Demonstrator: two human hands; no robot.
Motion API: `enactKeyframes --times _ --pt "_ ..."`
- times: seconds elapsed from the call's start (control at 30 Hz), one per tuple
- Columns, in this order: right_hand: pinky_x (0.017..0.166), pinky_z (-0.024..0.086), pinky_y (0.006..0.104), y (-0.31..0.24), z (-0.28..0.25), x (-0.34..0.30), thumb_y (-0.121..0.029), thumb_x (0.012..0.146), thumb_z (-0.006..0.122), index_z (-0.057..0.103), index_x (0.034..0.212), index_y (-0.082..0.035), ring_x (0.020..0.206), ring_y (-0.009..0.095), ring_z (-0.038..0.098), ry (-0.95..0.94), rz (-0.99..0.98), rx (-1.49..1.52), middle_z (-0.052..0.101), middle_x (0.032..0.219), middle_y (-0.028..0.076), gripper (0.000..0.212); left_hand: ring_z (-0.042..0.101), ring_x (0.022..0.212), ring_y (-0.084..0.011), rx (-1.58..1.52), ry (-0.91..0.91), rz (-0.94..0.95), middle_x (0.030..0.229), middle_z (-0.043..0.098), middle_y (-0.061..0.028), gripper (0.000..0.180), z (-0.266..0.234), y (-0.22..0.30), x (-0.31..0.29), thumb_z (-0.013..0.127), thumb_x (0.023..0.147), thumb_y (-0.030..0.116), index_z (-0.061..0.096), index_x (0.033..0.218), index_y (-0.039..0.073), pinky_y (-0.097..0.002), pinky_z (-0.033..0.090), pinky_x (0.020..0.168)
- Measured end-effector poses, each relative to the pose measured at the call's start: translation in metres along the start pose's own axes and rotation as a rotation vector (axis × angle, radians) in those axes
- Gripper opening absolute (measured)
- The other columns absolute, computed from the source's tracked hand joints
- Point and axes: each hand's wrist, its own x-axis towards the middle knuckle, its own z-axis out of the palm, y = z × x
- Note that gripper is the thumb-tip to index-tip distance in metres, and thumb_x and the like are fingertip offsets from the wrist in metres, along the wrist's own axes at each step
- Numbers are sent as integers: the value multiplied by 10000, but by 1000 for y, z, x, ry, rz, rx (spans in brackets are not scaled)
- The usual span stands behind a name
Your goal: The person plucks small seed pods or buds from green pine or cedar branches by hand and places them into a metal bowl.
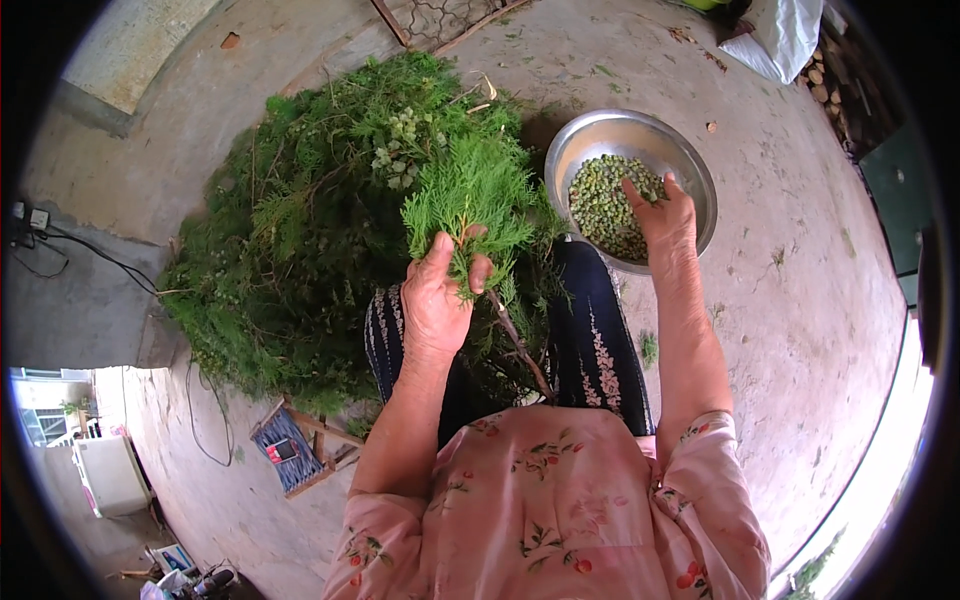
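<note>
My left hand [435,302] is closed around a green, feathery evergreen sprig [472,185], held upright in front of my knees. A brown woody branch [520,345] runs from beside that hand down toward my lap. To the right stands a round metal bowl [612,132], partly filled with small green cones [605,200]. Over the bowl's right side, my right hand [668,212] has its thumb and fingers apart, with nothing visible between them. A big pile of cut evergreen branches [270,230] spreads left of and beyond my knees; pale cone clusters [400,150] show near its top.
A small wooden stool [290,450] with a woven seat holds a red and dark device [284,450] at lower left. Black cables [105,255] run along the left wall. A white sack [780,40] and stacked firewood [825,85] are at far right. Leaf scraps dot the concrete floor [790,300].
</note>
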Motion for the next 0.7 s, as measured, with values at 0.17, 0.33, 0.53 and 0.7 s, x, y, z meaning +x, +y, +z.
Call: enactKeyframes --times 0.17,0.33,0.53,0.7 --pt "829 470 413 -7 -16 6 -82 855 472 390 1138 51 959 252 500 84 24 -187 459 1112 151 324 470 707 -126 452 28 226 1111 539 -51 312 25 -10 -5 484 878 245 504 1127 58 -279 407 718" --pt "657 482 274 13 29 -97 53 776 515 583 905 -5 690 158 570 -564 171 -694 602 765 75 157 505 862 -132 921 -30 401 1087 515 -67 324 40 -26 -15 488 884 161 449 1193 72 -287 427 784" --pt "751 457 273 82 14 -143 -114 773 646 465 1143 -40 880 138 532 -583 220 -612 549 1062 81 418 286 1249 -321 1482 -83 588 1242 419 -183 413 69 -32 -29 539 803 153 444 1171 -9 -480 162 1045" --pt "597 387 482 224 -33 -65 -143 692 542 492 829 49 679 424 489 -614 -492 -1572 521 699 249 241 443 1110 -316 1210 -239 702 1134 515 -156 364 88 -44 -27 603 723 139 532 1038 -29 -465 249 989"
